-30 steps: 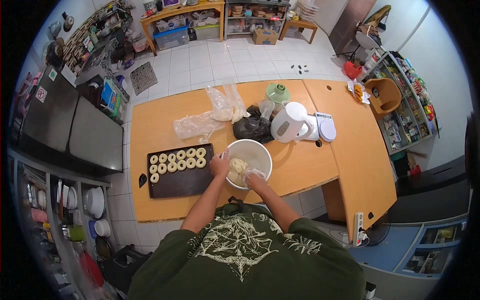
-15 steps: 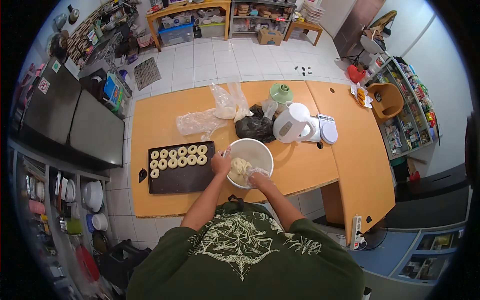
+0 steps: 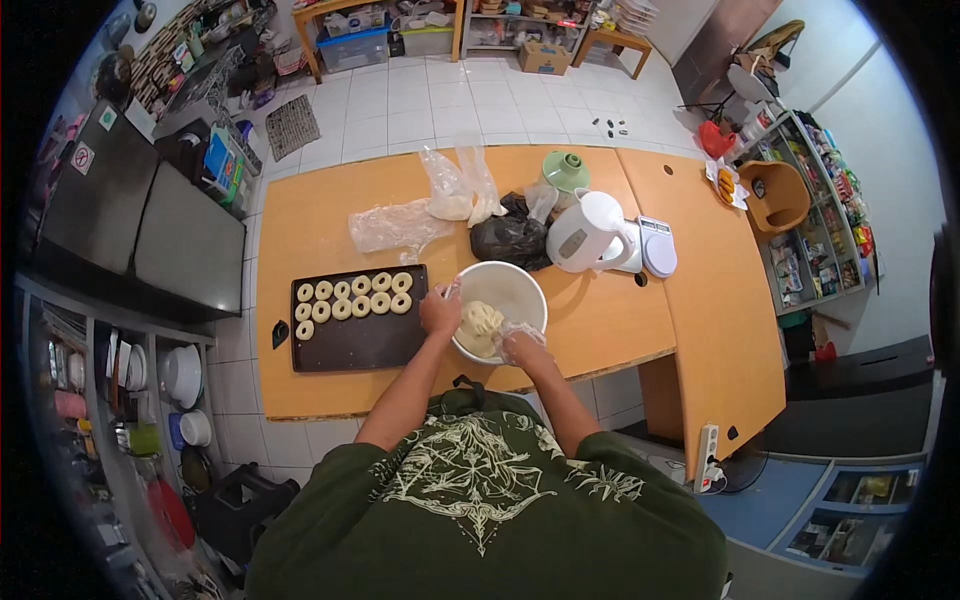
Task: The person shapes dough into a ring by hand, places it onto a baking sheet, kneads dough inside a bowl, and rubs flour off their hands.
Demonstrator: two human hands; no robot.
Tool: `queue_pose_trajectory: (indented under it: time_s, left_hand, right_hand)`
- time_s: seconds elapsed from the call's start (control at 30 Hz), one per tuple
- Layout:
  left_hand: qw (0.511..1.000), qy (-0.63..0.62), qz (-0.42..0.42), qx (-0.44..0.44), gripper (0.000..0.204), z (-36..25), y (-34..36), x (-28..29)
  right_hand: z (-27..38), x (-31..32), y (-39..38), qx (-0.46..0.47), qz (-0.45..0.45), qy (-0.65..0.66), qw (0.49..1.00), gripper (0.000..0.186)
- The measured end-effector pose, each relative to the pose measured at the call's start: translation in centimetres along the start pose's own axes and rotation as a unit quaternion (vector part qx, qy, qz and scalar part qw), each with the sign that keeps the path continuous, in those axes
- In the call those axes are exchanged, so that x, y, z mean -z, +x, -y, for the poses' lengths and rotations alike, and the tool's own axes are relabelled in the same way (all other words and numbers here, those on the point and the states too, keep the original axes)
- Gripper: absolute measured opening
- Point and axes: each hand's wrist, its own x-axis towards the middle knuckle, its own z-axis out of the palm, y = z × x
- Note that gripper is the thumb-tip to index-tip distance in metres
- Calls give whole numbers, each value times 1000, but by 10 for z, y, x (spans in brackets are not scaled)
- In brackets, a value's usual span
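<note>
A round white bowl (image 3: 527, 290) stands near the table's front edge, with a lump of pale dough (image 3: 480, 323) in its left and lower part. My left hand (image 3: 439, 311) is closed on the bowl's left rim; its fingertips are partly hidden. Inside the bowl, at the lower right, my right hand (image 3: 521, 347) wears a clear plastic glove and presses its curled fingers against the dough. Left of the bowl lies a dark baking tray (image 3: 365, 346) holding several rings of dough (image 3: 342, 308) toward its far side.
Behind the bowl are a black plastic bag (image 3: 508, 243), a white electric kettle (image 3: 588, 236), a green-lidded container (image 3: 566, 172) and a kitchen scale (image 3: 657, 248). Clear plastic bags (image 3: 400, 229) lie behind the tray. A power strip (image 3: 707, 458) sits at the right table's near edge.
The view has shifted, so the table and bowl sit higher in it. My right hand has moved slightly to the right against the dough; my left hand keeps its place at the rim.
</note>
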Motion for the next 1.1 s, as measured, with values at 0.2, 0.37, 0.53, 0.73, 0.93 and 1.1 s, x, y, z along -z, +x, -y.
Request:
queue_pose_trajectory:
  time_s: [0.2, 0.37, 0.53, 0.73, 0.93, 1.1]
  left_hand:
    - [1000, 1, -5, -2, 49, 3, 1, 0]
    - [1000, -3, 1, -3, 49, 6, 3, -2]
    - [1000, -15, -1, -10, 48, 8, 3, -5]
    - [1000, -10, 23, 16, 46, -1, 1, 1]
    - [999, -9, 24, 23, 47, 1, 4, -3]
    - [998, -48, 25, 32, 49, 3, 0, 5]
  right_hand:
    - [6, 11, -8, 4, -3, -22, 1000, 40]
    - [11, 19, -8, 9, 2, -45, 999, 41]
    - [3, 11, -6, -2, 7, -25, 1000, 43]
    - [29, 48, -19, -39, 49, -25, 998, 43]
    - [26, 73, -14, 0, -49, 6, 999, 40]
    - [56, 152, -17, 56, -123, 229, 964, 31]
